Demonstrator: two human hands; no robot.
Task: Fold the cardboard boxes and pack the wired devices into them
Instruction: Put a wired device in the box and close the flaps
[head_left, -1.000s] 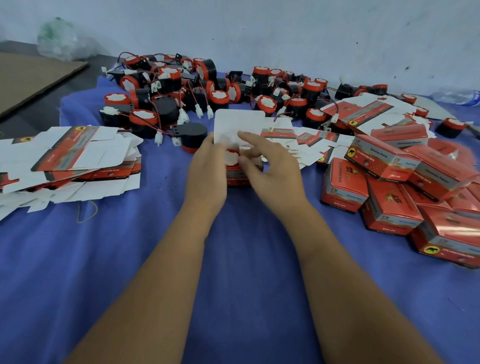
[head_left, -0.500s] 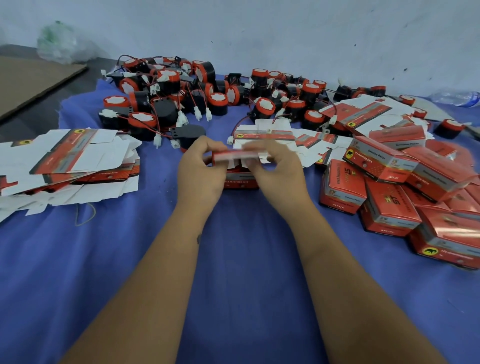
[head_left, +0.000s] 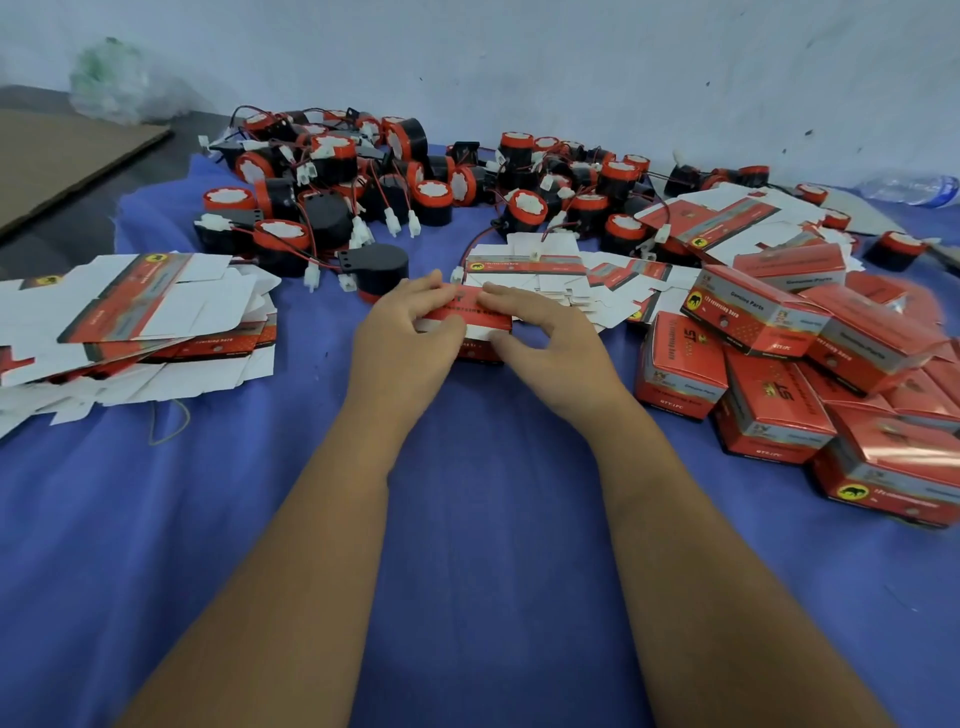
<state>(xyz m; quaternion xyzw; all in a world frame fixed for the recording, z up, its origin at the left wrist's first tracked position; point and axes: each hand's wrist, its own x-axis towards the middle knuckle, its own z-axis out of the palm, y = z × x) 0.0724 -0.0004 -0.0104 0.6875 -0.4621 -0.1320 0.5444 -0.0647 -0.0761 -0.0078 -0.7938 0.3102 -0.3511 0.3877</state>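
1. A stack of flat unfolded box blanks (head_left: 130, 317) lies at the left on the blue cloth (head_left: 467, 519) that covers the table; its left edge is cut off by the frame.
2. The left hand (head_left: 402, 338) has its grip curled on the left end of a red cardboard box (head_left: 470, 317), thumb on the near side and fingers over the top.
3. That box sits at the middle of the cloth, just in front of a black wired device (head_left: 376, 267); much of the box is hidden by both hands, so whether its lid is fully closed is hard to tell.
4. The right hand (head_left: 550, 348) holds the box's right end, fingers laid across the top and thumb against the near face, a loosely closed grip.
5. Behind, a pile of red-and-black wired devices (head_left: 415, 176) is tangled in red leads.
6. At the right, folded red boxes (head_left: 779, 374) are heaped, the farthest ones blurred and cut off.
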